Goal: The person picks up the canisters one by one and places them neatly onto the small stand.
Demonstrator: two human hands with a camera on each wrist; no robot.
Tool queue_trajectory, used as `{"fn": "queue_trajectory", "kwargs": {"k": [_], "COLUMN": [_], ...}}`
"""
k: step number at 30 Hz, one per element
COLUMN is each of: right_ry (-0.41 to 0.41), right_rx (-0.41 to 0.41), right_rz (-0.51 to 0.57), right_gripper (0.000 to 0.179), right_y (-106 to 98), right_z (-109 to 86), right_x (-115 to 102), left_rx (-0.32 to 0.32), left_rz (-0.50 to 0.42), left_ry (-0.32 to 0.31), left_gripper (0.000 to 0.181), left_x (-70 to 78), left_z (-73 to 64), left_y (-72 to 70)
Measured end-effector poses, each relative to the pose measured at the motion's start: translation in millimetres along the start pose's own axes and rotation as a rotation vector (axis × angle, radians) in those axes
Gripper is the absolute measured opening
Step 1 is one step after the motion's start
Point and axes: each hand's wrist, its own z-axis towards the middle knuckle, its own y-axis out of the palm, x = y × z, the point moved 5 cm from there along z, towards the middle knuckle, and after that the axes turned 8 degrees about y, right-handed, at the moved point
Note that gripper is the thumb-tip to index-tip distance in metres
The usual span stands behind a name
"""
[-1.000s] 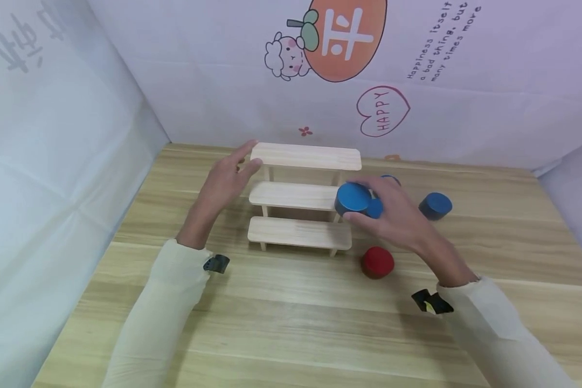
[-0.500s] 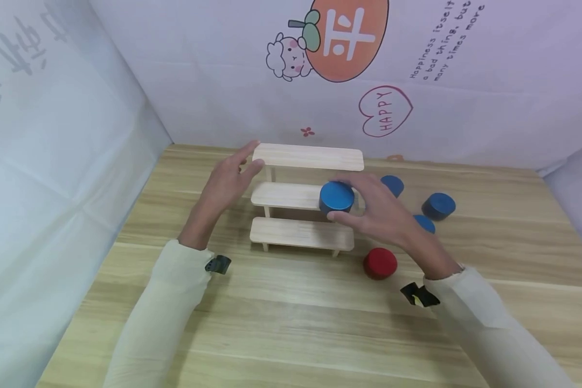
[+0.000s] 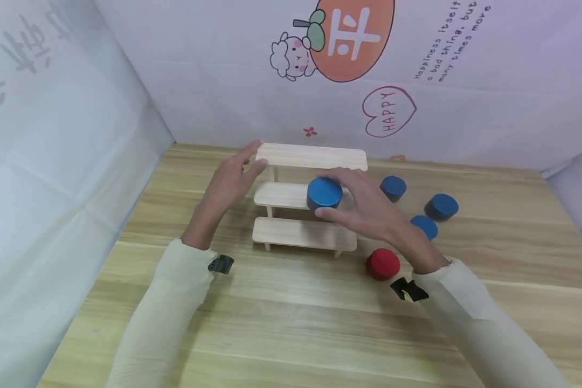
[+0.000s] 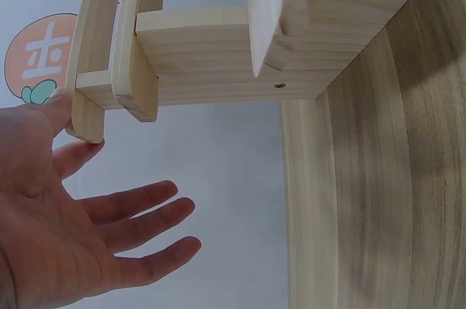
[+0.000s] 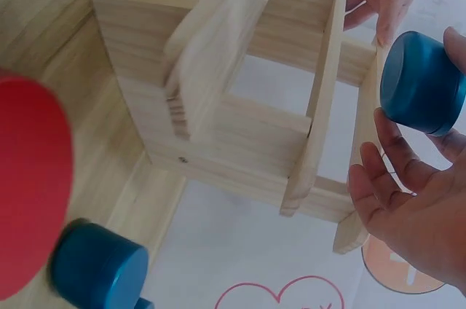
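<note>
Plainly, the right grip (image 3: 368, 207) holds a blue cylinder (image 3: 324, 194), the left grip (image 3: 229, 182) pinches a shelf (image 3: 312, 155); backdrop (image 3: 223, 97) reads "HAPPY".

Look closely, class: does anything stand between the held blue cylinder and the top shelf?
Nothing visible. The right hand holds the blue cylinder; the left hand holds only the top shelf by its left end, off to the side.

Left hand (image 3: 226, 182) at top left of shelf (image 3: 291, 230), thumb and forefinger pinching; right hand (image 3: 364, 203) over its right side, gripping.
</note>
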Motion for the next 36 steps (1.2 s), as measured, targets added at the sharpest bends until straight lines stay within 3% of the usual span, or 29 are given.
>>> {"fn": "queue_trajectory", "kwargs": {"k": [24, 36], "right_ry": [-0.017, -0.019], "right_rx": [0.026, 0.071], "right_rz": [0.017, 0.029], "right_gripper": [0.066, 0.065], "right_y": [2.5, -0.4], "right_z": [32.6, 53.5], "right_x": [-29.3, -34.5], "left_rx": [0.016, 0.012], "left_rz": [0.05, 0.032], "left_ry": [-0.049, -0.048], "left_gripper": [0.058, 0.059], "left_x": [-3.0, -5.8], "left_z": [3.2, 2.9], "left_y": [1.7, 0.4]}}
